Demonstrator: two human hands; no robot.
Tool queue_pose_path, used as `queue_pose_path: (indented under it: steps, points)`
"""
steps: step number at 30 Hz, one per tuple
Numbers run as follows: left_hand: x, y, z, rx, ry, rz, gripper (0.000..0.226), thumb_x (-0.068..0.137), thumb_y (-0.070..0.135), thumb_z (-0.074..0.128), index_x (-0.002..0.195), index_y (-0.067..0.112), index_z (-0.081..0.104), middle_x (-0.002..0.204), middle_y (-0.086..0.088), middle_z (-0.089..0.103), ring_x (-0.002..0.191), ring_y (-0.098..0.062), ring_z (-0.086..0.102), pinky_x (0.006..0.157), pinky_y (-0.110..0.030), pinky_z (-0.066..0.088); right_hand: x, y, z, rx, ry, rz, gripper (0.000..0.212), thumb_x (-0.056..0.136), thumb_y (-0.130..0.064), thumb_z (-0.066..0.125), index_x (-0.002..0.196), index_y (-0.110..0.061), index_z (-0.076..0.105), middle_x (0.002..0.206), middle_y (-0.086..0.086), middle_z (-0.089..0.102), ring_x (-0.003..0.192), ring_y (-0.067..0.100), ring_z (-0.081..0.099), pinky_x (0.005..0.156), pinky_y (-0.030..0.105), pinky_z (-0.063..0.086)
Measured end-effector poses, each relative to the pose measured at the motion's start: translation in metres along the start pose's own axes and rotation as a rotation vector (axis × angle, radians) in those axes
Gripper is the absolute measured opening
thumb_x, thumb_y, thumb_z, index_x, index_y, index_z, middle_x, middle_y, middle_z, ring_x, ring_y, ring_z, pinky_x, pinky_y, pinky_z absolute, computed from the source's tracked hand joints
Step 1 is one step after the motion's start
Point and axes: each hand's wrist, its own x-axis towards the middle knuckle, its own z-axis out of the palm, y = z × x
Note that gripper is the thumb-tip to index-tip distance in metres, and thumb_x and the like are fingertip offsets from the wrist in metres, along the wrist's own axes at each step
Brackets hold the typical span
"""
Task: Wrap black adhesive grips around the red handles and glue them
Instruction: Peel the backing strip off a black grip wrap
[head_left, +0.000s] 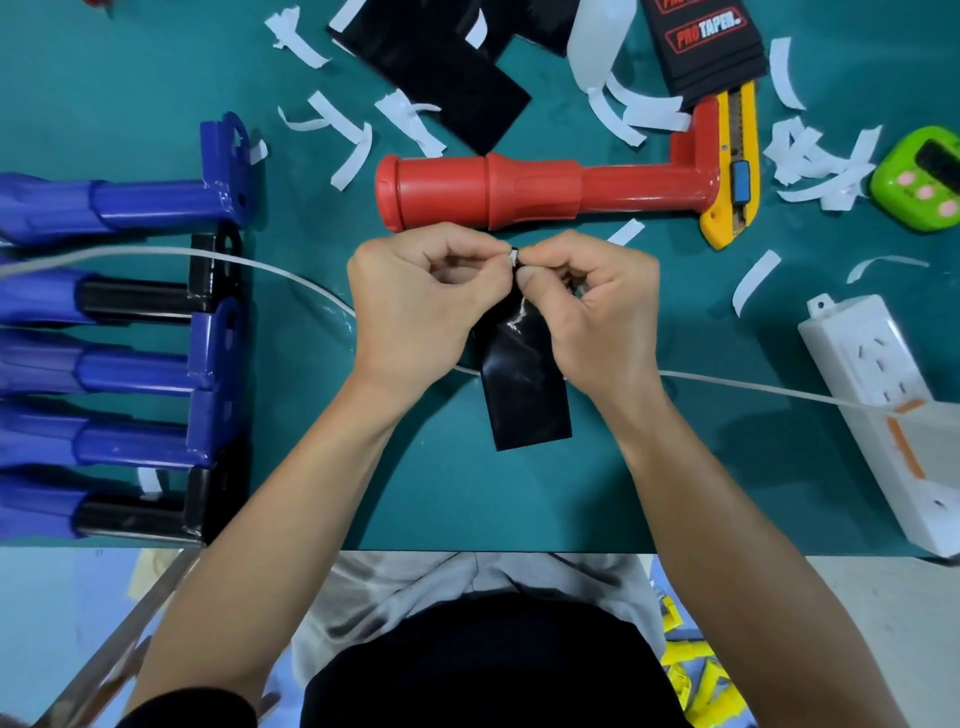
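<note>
A red handle (519, 192) lies sideways on the green table, just beyond my hands. Below it I hold a glossy black adhesive grip (524, 384) that hangs toward me. My right hand (592, 306) pinches the grip's top edge between thumb and fingers. My left hand (415, 301) pinches a small white bit at that same top corner; it looks like backing paper. Both hands meet fingertip to fingertip at the corner. More black grip sheets (441, 78) lie at the back of the table.
Blue and black handles (156, 364) are stacked at the left. Several white backing strips (343, 135) litter the back. A yellow utility knife (732, 171), black ProTaper packets (701, 36), a green timer (924, 176), a white power strip (883, 395) and a white cord (779, 389) lie to the right.
</note>
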Motion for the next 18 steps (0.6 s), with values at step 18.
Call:
queue_pose_path:
  steps: [18]
  points:
    - [-0.011,-0.002,0.008,0.313,0.203,0.251,0.006,0.080,0.010,0.077,0.078,0.014,0.081,0.075,0.009,0.075,0.067,-0.007,0.069,0.065,-0.028,0.058,-0.003,-0.003,0.004,-0.091,0.013,-0.040,0.015,0.088,0.001,0.070,0.086,-0.010,0.080,0.071,-0.014,0.070,0.065,0.003,0.061,0.066,0.015,0.047]
